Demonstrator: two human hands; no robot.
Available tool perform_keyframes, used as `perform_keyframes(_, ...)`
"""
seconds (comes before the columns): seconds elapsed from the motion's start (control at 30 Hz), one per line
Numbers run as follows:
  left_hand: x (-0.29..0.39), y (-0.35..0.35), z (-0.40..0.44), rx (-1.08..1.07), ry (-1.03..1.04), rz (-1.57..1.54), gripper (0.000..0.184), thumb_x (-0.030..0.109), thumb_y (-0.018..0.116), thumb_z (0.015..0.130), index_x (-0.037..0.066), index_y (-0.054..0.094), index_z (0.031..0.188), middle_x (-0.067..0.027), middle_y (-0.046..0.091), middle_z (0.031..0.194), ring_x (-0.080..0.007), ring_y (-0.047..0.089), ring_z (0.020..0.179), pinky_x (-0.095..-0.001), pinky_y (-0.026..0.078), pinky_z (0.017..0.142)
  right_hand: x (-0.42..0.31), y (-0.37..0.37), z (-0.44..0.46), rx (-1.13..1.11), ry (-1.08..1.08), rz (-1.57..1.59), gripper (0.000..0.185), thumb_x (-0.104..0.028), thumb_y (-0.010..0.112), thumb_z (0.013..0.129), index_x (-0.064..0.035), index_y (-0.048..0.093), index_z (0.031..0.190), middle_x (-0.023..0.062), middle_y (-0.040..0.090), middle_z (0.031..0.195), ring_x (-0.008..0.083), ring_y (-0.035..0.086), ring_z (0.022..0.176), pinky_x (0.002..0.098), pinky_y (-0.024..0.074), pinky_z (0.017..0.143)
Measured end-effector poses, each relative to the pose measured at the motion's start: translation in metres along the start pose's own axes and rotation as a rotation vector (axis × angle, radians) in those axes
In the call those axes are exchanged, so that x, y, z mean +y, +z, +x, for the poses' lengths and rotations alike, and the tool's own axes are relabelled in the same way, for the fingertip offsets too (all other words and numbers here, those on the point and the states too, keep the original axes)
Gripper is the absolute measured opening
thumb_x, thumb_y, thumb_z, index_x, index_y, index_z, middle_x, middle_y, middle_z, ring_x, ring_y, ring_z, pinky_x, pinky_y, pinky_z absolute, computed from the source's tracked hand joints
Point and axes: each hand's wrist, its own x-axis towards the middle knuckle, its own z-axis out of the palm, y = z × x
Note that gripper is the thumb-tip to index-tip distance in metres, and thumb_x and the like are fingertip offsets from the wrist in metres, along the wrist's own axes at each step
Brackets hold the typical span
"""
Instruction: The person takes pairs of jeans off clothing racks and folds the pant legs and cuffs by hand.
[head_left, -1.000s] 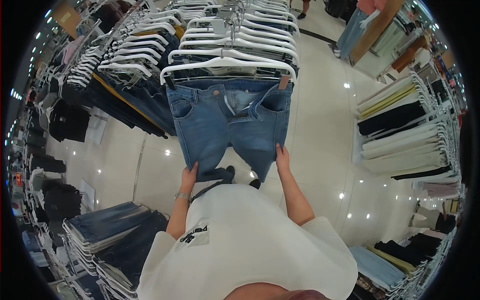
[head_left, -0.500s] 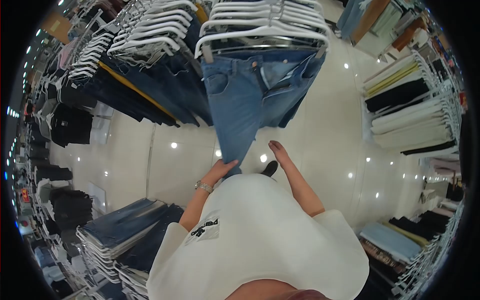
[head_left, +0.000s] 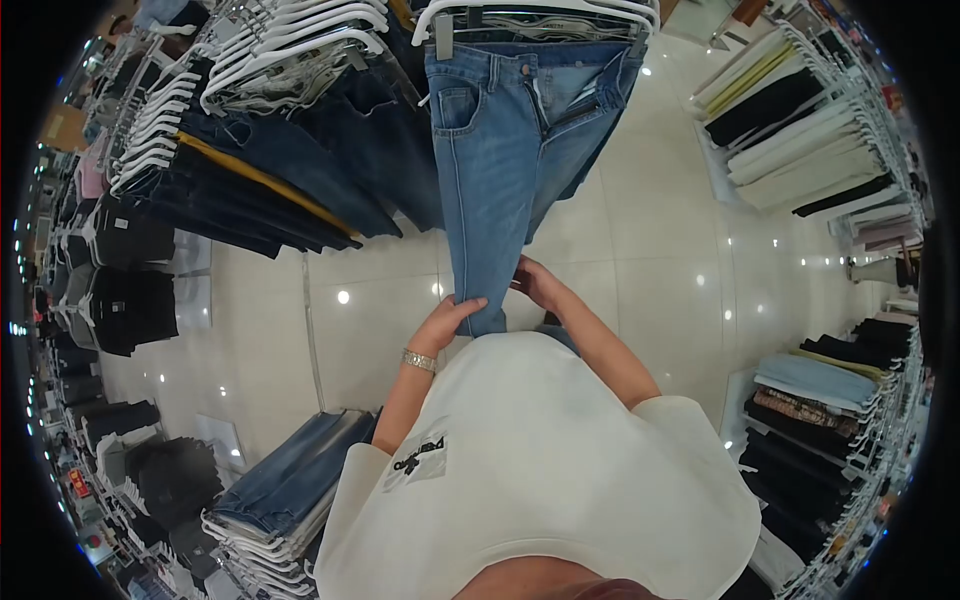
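A pair of blue jeans (head_left: 490, 170) hangs by its waistband from a white clip hanger (head_left: 540, 8), the fly undone and gaping. One leg stretches down toward my body. My left hand (head_left: 450, 322), with a metal watch (head_left: 419, 360) on its wrist, grips the lower part of that leg, thumb on top. At the leg's right edge is my right hand (head_left: 540, 287), its fingers bent but apart and their tips close to the denim. Whether those tips touch the cloth I cannot tell.
Dark jeans (head_left: 290, 170) on white hangers crowd the rack to the left. Folded-over jeans (head_left: 300, 470) hang at lower left. Racks of pale and dark trousers (head_left: 790, 160) line the right side. Glossy tiled floor (head_left: 640, 260) lies between them.
My right hand has come left from apart to the edge of the jeans leg. My left hand keeps its grip. The view has shifted, so the hanger sits higher.
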Motion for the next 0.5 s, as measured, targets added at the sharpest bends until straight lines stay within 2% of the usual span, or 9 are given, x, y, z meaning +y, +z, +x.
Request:
perform_keyframes(0.13, 0.007, 0.005, -0.010, -0.103, -0.007, -0.007, 0.064, 0.028, 0.072, 0.088, -0.013, 0.049, 0.131, -0.0169, 0.063, 0.122, -0.0231, 0.064, 0.107, -0.0317, 0.050, 0.095, -0.030, 0.027, -0.001, 0.080, 0.023, -0.027, 0.057, -0.039, 0.043, 0.100, -0.0033, 0.044, 0.144, 0.0117, 0.049, 0.145, 0.0274, 0.045, 0.134, 0.0421, 0.0320, 0.114)
perform_keyframes(0.23, 0.010, 0.012, -0.018, -0.133, -0.015, -0.038, 0.068, 0.025, 0.071, 0.088, -0.014, 0.042, 0.136, -0.0194, 0.058, 0.130, -0.0252, 0.062, 0.112, -0.0339, 0.048, 0.100, -0.034, 0.029, 0.011, 0.041, 0.036, 0.081, 0.058, -0.039, 0.043, 0.100, -0.0004, 0.043, 0.143, 0.0137, 0.048, 0.146, 0.0281, 0.043, 0.135, 0.0424, 0.0318, 0.114)
perform_keyframes(0.33, 0.007, 0.017, -0.021, -0.059, 0.032, -0.139, 0.069, 0.024, 0.070, 0.089, -0.014, 0.039, 0.138, -0.0203, 0.055, 0.133, -0.0269, 0.062, 0.113, -0.0346, 0.049, 0.100, -0.042, 0.038, -0.004, 0.059, 0.113, 0.128, 0.057, -0.035, 0.046, 0.098, 0.0009, 0.043, 0.143, 0.0153, 0.048, 0.145, 0.0268, 0.043, 0.136, 0.0437, 0.0325, 0.114)
perform_keyframes(0.43, 0.003, 0.022, -0.026, 0.106, 0.130, -0.282, 0.064, 0.027, 0.070, 0.091, -0.012, 0.045, 0.134, -0.0191, 0.059, 0.129, -0.0253, 0.061, 0.113, -0.0345, 0.050, 0.098, -0.021, 0.016, -0.015, 0.026, 0.109, 0.077, 0.056, -0.033, 0.051, 0.096, 0.0011, 0.046, 0.140, 0.0134, 0.052, 0.142, 0.0260, 0.051, 0.129, 0.0430, 0.0401, 0.107)
perform_keyframes(0.5, -0.012, 0.011, -0.012, 0.246, 0.212, -0.332, 0.060, 0.027, 0.067, 0.094, -0.014, 0.045, 0.133, -0.0198, 0.059, 0.128, -0.0257, 0.062, 0.113, -0.0356, 0.051, 0.097, -0.016, 0.004, -0.027, 0.060, 0.089, 0.016, 0.055, -0.029, 0.054, 0.092, 0.0015, 0.048, 0.137, 0.0125, 0.054, 0.139, 0.0253, 0.053, 0.125, 0.0425, 0.0403, 0.106)
